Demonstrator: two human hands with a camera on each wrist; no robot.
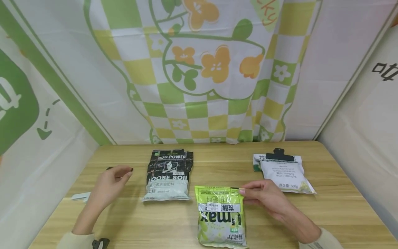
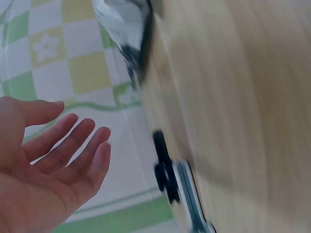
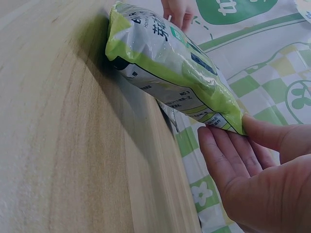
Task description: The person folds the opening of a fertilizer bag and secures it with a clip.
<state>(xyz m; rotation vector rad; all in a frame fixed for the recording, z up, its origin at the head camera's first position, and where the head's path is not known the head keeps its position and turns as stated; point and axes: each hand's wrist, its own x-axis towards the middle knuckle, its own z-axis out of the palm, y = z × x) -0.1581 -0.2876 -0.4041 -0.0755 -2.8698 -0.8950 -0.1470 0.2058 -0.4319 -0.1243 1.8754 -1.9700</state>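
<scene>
My right hand (image 1: pixel 270 199) pinches the upper right corner of a bright green fertilizer bag (image 1: pixel 219 221), its large print upside down in the head view. In the right wrist view the thumb of the right hand (image 3: pixel 262 179) lies on top of the bag's corner, with the fingers beneath; the bag (image 3: pixel 170 63) is tilted, its far end low by the wood. My left hand (image 1: pixel 109 185) is held over the left side of the table, holding nothing. Its fingers are loosely bent and spread in the left wrist view, the palm (image 2: pixel 43 189) showing. A black-and-white loose soil bag (image 1: pixel 169 176) lies between the hands.
At the right, a white bag (image 1: pixel 287 174) lies with a black clip (image 1: pixel 280 155) across its top. Beside the left hand are a black clip-like piece (image 2: pixel 166 167) and a pale flat strip (image 2: pixel 189 194). A patterned cloth (image 1: pixel 202 114) hangs behind the wooden table (image 1: pixel 224 162).
</scene>
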